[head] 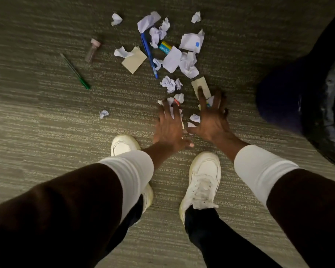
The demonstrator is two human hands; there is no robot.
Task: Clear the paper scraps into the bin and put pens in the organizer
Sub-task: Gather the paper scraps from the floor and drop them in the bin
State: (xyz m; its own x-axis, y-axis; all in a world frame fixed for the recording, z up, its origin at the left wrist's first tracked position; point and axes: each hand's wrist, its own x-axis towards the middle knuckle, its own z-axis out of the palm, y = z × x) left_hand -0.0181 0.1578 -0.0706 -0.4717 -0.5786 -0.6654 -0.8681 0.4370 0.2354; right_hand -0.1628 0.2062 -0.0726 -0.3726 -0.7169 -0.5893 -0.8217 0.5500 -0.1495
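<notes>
Carpet floor (37, 122) strewn with crumpled paper scraps (168, 84), left hand (169, 128) and right hand (211, 120) both spread open over nearest scraps, blue pen (149, 53) among pile, green pen (75, 72) apart, lined dark bin (290, 101) at right, contents unseen.

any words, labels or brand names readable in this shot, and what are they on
Small yellow and teal box among the paper scraps: white lettering on its teal band, too blurred to read.
White folded paper: a blue square mark, no legible text.
Blue pen, green pen, small clear vial: no readable print.
</notes>
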